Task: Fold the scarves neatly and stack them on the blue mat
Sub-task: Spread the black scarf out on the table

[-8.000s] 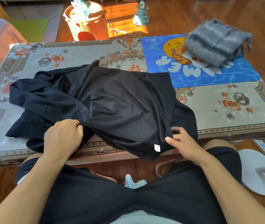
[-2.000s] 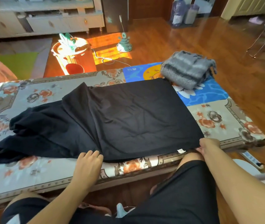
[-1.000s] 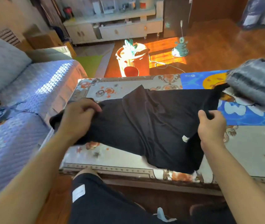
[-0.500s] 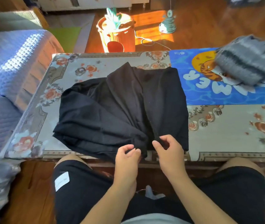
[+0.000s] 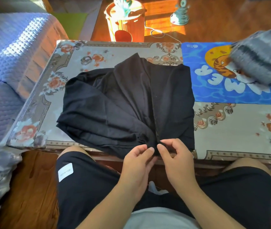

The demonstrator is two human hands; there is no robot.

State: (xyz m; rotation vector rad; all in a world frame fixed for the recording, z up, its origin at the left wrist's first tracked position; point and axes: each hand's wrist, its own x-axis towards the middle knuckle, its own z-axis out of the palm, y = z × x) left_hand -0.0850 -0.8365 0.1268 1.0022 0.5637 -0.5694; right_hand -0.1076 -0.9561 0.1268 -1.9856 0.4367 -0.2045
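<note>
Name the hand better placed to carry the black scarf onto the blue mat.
Right. The right hand sits on the scarf's mat-side; the blue mat lies to the right of the black scarf. The left hand would probably cross over.

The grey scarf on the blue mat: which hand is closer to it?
The right hand. It pinches the black scarf at the table's near edge, nearer the grey scarf far right; the left hand sits beside it, farther away.

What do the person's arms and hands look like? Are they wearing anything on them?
Both arms are bare all the way down, no sleeves showing. The left hand and right hand have no gloves, rings, or watch that I can see. The fingernails look short and plain.
</note>
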